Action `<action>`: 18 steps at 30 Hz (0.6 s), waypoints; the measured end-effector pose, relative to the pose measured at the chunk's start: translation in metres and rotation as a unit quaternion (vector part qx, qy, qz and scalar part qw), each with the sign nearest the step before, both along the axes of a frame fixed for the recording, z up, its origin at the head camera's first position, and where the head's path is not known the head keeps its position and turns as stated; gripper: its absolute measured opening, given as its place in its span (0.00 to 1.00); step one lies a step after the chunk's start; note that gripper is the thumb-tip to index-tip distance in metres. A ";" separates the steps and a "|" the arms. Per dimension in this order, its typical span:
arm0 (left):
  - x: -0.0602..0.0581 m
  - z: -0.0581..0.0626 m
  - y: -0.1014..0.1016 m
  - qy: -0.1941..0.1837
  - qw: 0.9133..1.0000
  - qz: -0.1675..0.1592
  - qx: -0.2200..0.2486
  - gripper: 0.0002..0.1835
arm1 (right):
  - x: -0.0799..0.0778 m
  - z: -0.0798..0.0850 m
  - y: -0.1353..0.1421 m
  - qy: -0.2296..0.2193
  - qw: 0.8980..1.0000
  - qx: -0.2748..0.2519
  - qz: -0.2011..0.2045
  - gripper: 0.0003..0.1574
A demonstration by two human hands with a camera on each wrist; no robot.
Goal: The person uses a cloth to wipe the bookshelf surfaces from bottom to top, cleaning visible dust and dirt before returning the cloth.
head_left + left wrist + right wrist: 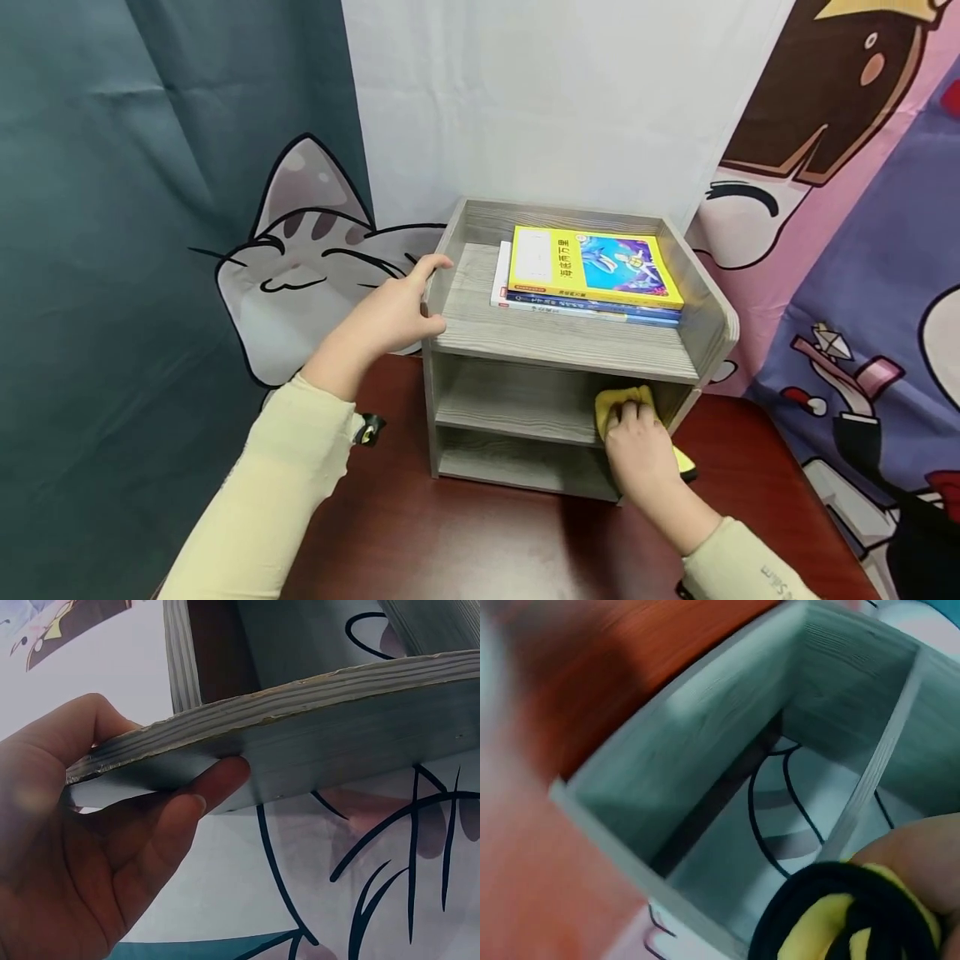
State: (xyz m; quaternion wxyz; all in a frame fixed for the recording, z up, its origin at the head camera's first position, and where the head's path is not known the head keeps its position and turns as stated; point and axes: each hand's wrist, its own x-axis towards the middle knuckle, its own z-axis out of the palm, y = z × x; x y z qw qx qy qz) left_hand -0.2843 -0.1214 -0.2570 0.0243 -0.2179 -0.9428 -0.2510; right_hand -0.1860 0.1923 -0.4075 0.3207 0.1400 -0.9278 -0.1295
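Note:
A small grey wood-grain shelf unit point(562, 354) stands on the table. My left hand point(393, 308) grips the upper edge of its left side panel point(322, 705), with the thumb on one face and fingers on the other. My right hand point(641, 442) holds a yellow cloth point(622, 400) with black edging at the right end of the middle shelf. In the right wrist view the bunched cloth point(817, 930) shows beside part of the hand, near the unit's dividing board point(877, 761). The cloth hides the inner right corner of that compartment.
A stack of books point(592, 267), a yellow one uppermost, lies on the unit's top shelf. Below is a dark red glossy table point(465, 542). Printed curtains hang close behind, with a cartoon cat point(300, 267) on the left and a figure on the right.

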 end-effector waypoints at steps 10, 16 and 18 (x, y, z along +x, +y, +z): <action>0.001 0.002 -0.003 -0.007 1.000 0.005 -0.004 0.40 | -0.012 -0.013 -0.032 -0.037 0.994 -0.103 -0.025 0.16; 0.001 0.002 -0.001 -0.007 1.000 0.003 -0.002 0.39 | -0.022 -0.015 -0.083 -0.047 0.992 -0.117 -0.016 0.26; 0.001 0.001 0.000 -0.006 1.000 0.002 0.000 0.39 | -0.024 -0.015 -0.101 -0.045 0.992 -0.119 -0.012 0.27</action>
